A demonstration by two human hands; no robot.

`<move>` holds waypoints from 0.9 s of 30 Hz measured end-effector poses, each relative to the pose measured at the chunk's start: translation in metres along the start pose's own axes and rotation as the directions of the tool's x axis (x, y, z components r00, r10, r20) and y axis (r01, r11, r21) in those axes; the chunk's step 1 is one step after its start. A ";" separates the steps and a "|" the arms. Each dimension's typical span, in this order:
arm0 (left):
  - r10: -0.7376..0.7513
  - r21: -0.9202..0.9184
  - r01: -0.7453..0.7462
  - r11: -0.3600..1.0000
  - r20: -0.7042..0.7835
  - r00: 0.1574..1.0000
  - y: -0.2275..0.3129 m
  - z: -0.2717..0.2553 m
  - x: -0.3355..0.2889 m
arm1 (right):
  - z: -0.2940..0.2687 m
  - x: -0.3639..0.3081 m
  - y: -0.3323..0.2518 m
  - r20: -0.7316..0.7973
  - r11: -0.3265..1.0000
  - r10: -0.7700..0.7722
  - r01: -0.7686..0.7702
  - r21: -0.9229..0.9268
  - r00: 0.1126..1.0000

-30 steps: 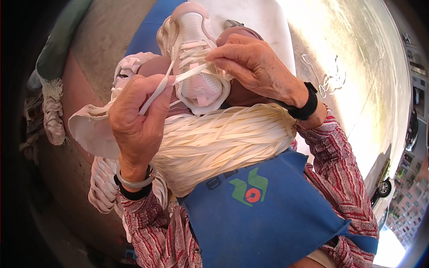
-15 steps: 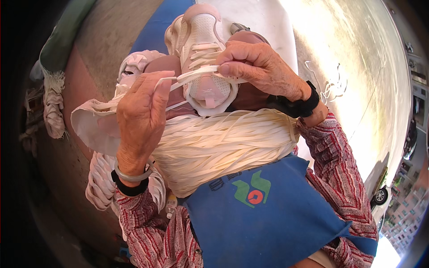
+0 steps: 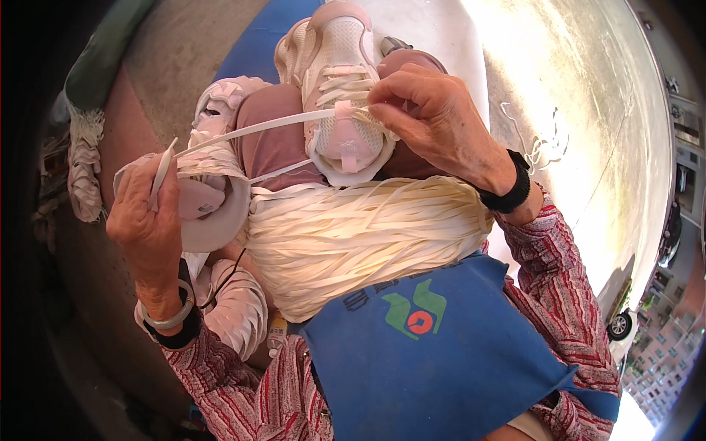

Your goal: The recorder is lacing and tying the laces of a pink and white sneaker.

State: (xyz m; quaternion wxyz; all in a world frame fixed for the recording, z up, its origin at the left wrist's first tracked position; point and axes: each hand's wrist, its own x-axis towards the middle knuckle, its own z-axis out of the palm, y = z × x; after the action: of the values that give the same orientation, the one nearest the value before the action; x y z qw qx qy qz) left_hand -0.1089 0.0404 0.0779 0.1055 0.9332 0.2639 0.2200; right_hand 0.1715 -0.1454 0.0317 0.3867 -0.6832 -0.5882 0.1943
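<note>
A white and pink sneaker lies on my lap, its heel toward me and its lower eyelets laced. From its tongue a flat white shoelace stretches leftward. My left hand pinches the lace near its tip, over at the left. Close to the sneaker's tongue, my right hand is closed with thumb against fingers on the other part of the lace; the fingertips are partly hidden. A thick bundle of cream shoelaces lies across my lap, nearer me than the sneaker.
More white and pink sneakers sit at the left beside my knee. A blue cloth covers my front. Bunched laces hang below my left wrist. Loose white laces lie on the floor at the right.
My left hand has moved left and toward me, drawing the lace out into a long line. My right hand stays near the sneaker's tongue, shifted slightly right.
</note>
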 end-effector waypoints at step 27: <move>-0.156 -0.454 0.304 0.837 0.336 0.929 0.071 0.091 0.022 | -0.010 -0.032 -0.001 0.130 0.971 0.044 -0.012 -0.238 0.991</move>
State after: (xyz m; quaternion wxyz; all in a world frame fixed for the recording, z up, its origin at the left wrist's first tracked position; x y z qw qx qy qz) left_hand -0.0182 -0.0149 0.0277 0.4057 0.8566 0.2913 0.1293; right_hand 0.1708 -0.1788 0.0332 0.2593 -0.7179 -0.6222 0.1738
